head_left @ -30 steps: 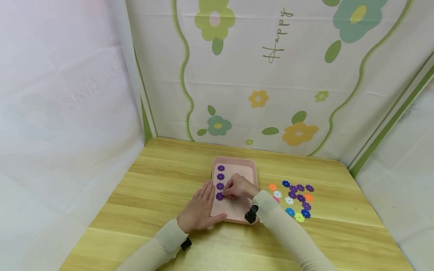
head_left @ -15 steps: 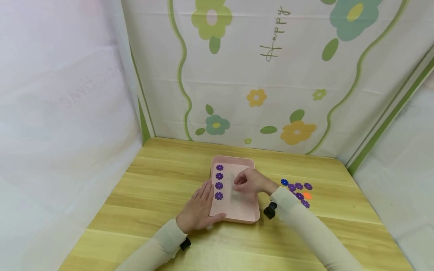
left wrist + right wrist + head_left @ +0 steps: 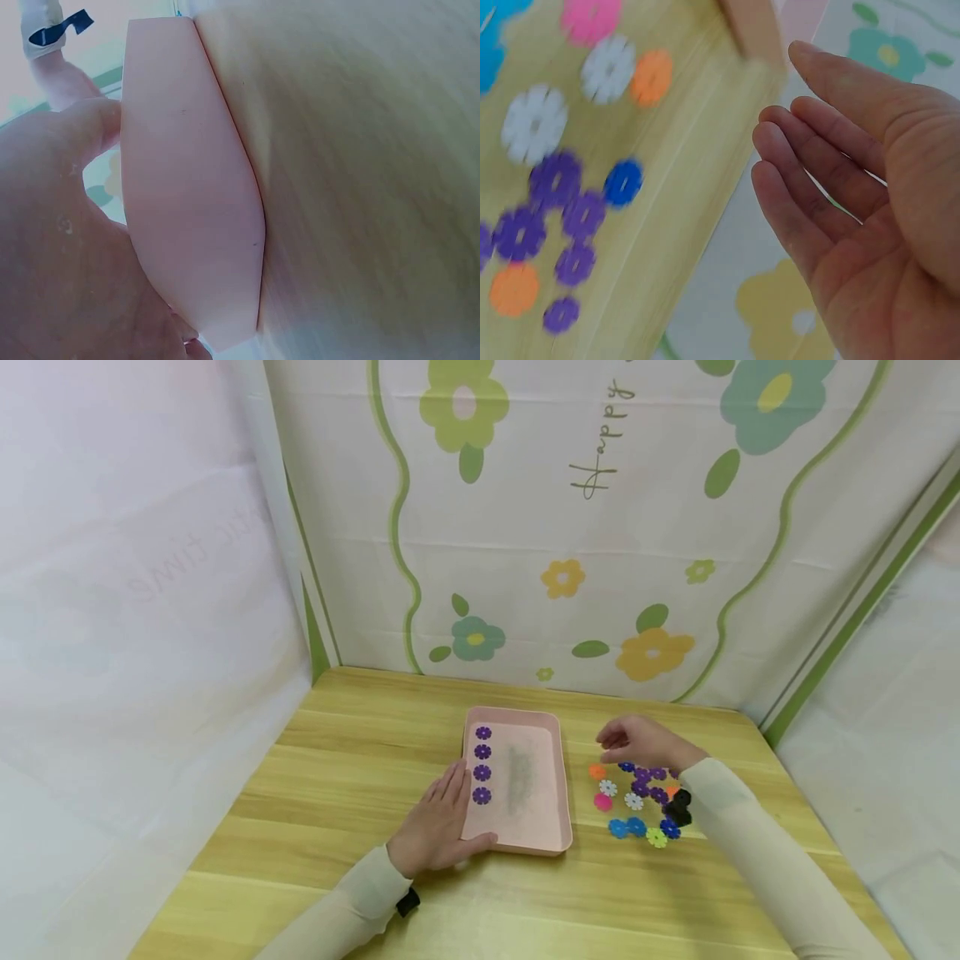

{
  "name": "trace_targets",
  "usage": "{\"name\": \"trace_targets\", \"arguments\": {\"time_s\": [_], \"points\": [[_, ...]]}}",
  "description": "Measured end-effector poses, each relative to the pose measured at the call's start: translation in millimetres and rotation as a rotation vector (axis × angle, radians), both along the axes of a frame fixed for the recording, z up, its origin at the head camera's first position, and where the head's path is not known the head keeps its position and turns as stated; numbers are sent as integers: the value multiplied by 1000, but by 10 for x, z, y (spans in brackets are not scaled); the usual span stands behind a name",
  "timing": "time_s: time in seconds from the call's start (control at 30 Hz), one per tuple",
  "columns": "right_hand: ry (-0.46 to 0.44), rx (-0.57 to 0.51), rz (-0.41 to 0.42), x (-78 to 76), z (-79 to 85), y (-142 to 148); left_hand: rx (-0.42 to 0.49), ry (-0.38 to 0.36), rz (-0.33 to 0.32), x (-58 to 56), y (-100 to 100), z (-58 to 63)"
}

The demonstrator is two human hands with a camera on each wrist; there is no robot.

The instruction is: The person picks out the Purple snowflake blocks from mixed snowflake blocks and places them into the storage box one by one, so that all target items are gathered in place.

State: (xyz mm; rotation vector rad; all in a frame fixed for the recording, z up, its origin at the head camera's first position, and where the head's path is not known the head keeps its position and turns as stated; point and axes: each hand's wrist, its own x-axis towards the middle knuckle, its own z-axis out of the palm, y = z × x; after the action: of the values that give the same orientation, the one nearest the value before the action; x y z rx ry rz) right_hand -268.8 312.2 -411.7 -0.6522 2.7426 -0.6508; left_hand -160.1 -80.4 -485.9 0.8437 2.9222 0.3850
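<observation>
A pink tray (image 3: 536, 835) lies on the table, with several purple flower-shaped discs (image 3: 482, 772) in a column along its left inner side. My left hand (image 3: 435, 827) rests against the tray's near left corner, fingers straight along the left rim and thumb at the front edge; the left wrist view has the hand (image 3: 67, 217) at the tray's outer wall (image 3: 191, 172). My right hand (image 3: 645, 743) is above the far side of the loose discs to the right of the tray. In the right wrist view its fingers (image 3: 829, 161) are loosely bent, with nothing between them.
Loose flower-shaped discs lie on the table right of the tray: purple ones (image 3: 555, 180), white ones (image 3: 536, 124), orange, blue, a pink one (image 3: 603, 802) and a yellow-green one (image 3: 656, 837). A flower-printed cloth (image 3: 510, 527) hangs behind the table (image 3: 360, 735).
My right hand has moved from the lowest purple disc in the tray rightward, out over the loose discs, and its fingers have loosened. The left hand has stayed on the tray.
</observation>
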Motion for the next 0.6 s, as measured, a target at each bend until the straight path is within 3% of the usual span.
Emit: {"name": "trace_targets", "arguments": {"time_s": [0.33,0.6], "points": [[18,93,-134,2,-181,822,5,-5,3,-21,2,-49],[54,161,-226,94,-412,1168,8,-8,1,-15,5,-28]]}}
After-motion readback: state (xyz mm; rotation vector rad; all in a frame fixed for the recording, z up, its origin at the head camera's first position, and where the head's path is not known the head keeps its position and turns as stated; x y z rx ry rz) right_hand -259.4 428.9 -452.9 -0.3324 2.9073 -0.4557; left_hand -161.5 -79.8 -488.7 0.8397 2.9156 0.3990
